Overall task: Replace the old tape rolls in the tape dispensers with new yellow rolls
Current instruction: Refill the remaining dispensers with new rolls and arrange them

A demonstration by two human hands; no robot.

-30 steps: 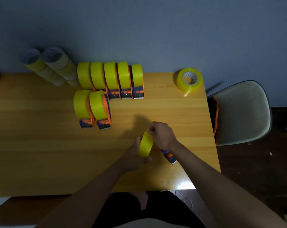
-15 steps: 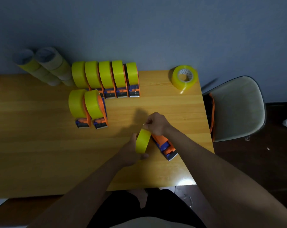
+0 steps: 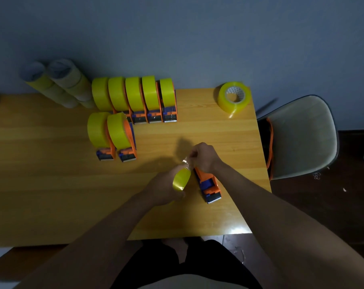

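My left hand (image 3: 162,189) grips a yellow tape roll (image 3: 181,179) held on edge above the table. My right hand (image 3: 204,156) pinches the loose clear end of the tape (image 3: 186,161) just above the roll. An orange and blue tape dispenser (image 3: 209,185) lies on the table right beside the roll, under my right wrist, with its blade end toward me. Several dispensers loaded with yellow rolls (image 3: 135,97) stand in a row at the back, and two more loaded dispensers (image 3: 112,134) stand in front of them.
A loose yellow roll (image 3: 234,99) lies at the wooden table's (image 3: 51,184) far right corner. Stacked rolls and cardboard cores (image 3: 58,84) lean against the wall at the back left. A grey chair (image 3: 300,136) stands past the right edge.
My right hand has lifted away from the roll, drawing the tape end up. The dispenser beside the roll has come into fuller view.
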